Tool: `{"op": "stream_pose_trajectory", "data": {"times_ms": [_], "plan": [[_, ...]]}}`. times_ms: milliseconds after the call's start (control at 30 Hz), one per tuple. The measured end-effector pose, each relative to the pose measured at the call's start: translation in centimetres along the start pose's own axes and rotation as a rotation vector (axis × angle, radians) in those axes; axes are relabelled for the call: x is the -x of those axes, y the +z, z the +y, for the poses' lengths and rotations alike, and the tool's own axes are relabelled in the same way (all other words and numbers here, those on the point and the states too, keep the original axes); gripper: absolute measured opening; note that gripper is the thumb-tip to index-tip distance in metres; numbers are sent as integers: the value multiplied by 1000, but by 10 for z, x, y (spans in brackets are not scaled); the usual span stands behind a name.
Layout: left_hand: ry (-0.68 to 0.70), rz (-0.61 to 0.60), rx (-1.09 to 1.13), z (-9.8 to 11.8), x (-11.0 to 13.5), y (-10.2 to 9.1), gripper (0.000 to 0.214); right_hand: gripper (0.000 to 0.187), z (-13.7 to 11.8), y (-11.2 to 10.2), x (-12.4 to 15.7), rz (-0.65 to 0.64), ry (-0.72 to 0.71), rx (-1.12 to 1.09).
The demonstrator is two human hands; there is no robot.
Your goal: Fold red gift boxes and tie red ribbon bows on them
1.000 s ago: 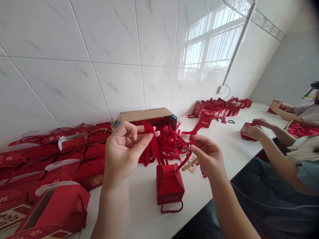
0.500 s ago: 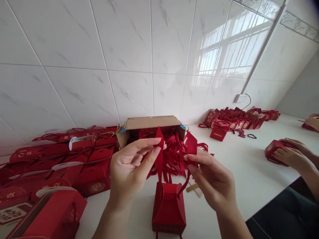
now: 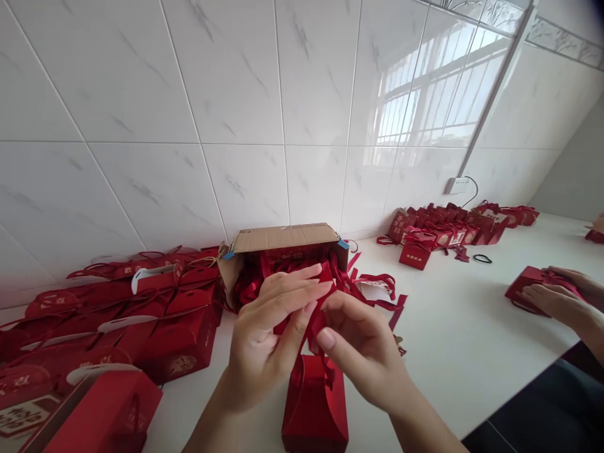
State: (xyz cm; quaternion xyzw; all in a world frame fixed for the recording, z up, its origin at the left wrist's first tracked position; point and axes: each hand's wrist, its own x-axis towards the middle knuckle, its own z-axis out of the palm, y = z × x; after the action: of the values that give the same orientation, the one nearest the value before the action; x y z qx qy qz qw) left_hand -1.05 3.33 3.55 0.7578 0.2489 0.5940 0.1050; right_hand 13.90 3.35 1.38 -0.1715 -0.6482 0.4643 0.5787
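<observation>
One flat red fabric ribbon is pinched by the left hand in the head view. The right hand, held apart half a second ago, is now brought close, fingers curled; its grip cannot be told. Strands thus seem gathered above the red cardboard box, set on the white tabletop.
</observation>
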Motion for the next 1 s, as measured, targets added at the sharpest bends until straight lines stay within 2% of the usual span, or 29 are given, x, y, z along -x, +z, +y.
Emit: {"op": "stream_pose_trajectory", "data": {"times_ms": [100,200,267,333,400,500,567,600,700,767,800,867,900,1000], "plan": [[-81,-29,46,2,-1,1,43,17,-1,5,1,27,85,8],[-219,-5,69,4,-4,-1,59,21,-1,1,4,49,107,33],[-352,-48,80,4,-6,-4,59,19,-1,-2,5,28,92,5],[-488,-144,115,4,-8,-6,38,14,-3,-4,6,7,79,-33],[-535,-190,155,4,-9,-6,17,11,-7,-3,6,27,78,-67],[-385,-80,118,4,-10,-1,10,17,-15,0,6,146,128,-100],[-192,6,0,3,-10,3,7,25,-20,-1,5,177,221,-82],[-83,18,-76,2,-10,4,8,29,-22,-3,4,151,276,-63],[181,-57,-250,-1,-12,4,14,36,-23,-11,3,27,374,-42],[224,-105,-281,-3,-12,2,17,36,-19,-17,4,10,375,-69],[198,-118,-275,-3,-12,0,17,35,-16,-19,5,13,369,-87],[56,-177,-222,-2,-11,-4,15,31,-9,-24,7,17,356,-123],[-52,-250,-168,0,-11,-7,12,29,-5,-26,8,14,341,-131],[-403,-571,15,4,-10,-16,10,25,0,-35,11,9,237,-67]]}}
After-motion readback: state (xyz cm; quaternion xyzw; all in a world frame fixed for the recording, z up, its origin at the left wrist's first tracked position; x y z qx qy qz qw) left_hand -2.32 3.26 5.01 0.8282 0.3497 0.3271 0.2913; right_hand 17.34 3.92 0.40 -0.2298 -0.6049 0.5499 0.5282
